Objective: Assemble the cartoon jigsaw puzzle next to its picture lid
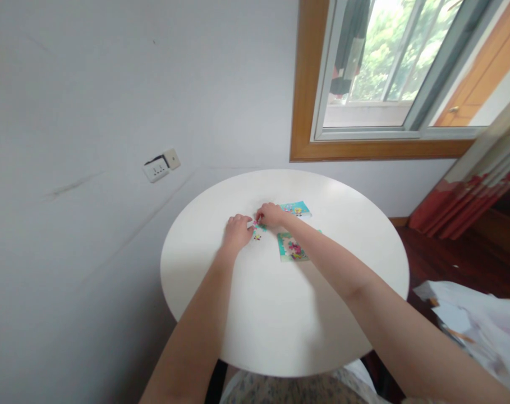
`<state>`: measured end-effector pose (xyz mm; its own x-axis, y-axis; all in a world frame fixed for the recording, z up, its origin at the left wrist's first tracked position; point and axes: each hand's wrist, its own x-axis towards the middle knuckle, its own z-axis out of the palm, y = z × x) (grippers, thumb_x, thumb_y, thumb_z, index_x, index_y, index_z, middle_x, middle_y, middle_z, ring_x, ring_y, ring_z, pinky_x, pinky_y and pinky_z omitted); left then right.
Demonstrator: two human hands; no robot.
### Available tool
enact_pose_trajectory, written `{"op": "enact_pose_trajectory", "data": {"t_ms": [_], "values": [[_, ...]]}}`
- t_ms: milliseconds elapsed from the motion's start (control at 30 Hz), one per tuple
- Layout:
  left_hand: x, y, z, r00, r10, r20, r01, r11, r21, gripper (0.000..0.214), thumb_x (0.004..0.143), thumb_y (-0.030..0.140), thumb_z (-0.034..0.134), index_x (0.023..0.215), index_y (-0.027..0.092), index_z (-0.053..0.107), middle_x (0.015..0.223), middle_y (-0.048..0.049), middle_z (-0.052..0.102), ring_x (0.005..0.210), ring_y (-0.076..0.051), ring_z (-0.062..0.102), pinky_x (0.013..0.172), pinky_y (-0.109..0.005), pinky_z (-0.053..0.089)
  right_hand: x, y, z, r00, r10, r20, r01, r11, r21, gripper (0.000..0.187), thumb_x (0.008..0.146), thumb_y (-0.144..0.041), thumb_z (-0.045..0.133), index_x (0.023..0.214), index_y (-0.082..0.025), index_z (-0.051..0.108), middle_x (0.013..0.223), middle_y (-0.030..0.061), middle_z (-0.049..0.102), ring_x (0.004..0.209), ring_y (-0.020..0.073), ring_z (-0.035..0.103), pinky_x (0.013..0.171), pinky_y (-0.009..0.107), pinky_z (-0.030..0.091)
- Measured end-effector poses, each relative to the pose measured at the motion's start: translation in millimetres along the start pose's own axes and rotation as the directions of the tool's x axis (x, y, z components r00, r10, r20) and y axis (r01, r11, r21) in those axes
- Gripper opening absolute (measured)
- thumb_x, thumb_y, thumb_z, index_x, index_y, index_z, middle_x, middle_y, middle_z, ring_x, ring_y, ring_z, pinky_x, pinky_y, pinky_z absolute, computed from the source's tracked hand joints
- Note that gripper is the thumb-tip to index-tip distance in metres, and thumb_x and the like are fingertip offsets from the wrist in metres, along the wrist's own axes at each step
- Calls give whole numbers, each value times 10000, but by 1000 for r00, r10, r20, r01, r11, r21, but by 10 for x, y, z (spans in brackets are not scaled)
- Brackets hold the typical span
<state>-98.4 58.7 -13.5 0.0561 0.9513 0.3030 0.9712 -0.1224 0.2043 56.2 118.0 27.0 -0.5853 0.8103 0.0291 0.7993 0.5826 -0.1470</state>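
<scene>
Nearest, at the bottom edge, patterned clothing (288, 388) is being shown in front of the rim of a round white table (258, 314). Two bare forearms are being stretched forward over the tabletop from the lower corners. Right of centre, a jigsaw board (283, 249) with a turquoise border and a pink picture area is being partly covered by the right forearm. Just left of the board, a small cluster of loose puzzle pieces (261, 228), turquoise and pink, is being kept between the hands, with a yellow-and-black piece (257, 238) being seen at its near side. The left hand (238, 231) is being held at the cluster's left with its fingers curled, and a small white piece (250, 224) is being pinched between thumb and fingertips. The right hand (270, 215) is being held over the cluster's far side, its fingers bent down and drawn close together; the pieces are being touched, but whether one is being gripped cannot be told. Just beyond that hand, a turquoise picture card (297, 208) is being partly hidden by it. Farther off, a pale wall (111, 73) is being marked by a socket (156, 169), and a window is being framed in brown wood (305, 84).
</scene>
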Motion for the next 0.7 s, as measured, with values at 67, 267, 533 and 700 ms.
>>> {"op": "enact_pose_trajectory", "data": {"t_ms": [67,267,533,700], "values": [[4,4,-2,1000,4,8,-4,1000,13,305,837,302,558,1104,191,656,1113,-112,615,1068,-279,525,962,-386,390,4,10,11,1000,-3,3,3,1000,17,289,795,-307,590,1046,-242,718,1109,99,675,1025,244,602,850,309,450],[20,10,10,1000,23,4,-23,1000,21,310,874,328,508,1100,187,667,1090,-118,621,1044,-271,531,952,-382,389,16,33,57,1000,-23,-14,24,997,69,300,791,-321,607,1050,-213,710,1056,82,694,982,201,616,845,259,439],[55,-8,63,1000,-1,-27,-1,996,-87,172,831,259,561,936,204,685,1023,-90,652,1022,-245,553,955,-385,392,-62,33,90,997,-40,-63,50,984,169,297,782,-254,595,1057,-190,688,1037,74,688,913,165,608,794,235,434],[77,16,13,998,-26,-59,12,972,-236,123,837,238,553,910,195,643,989,-77,674,978,-217,595,906,-351,437,-110,124,-15,997,-70,-29,75,968,241,231,830,-229,547,976,-166,714,892,34,708,753,111,589,678,190,401]]}}
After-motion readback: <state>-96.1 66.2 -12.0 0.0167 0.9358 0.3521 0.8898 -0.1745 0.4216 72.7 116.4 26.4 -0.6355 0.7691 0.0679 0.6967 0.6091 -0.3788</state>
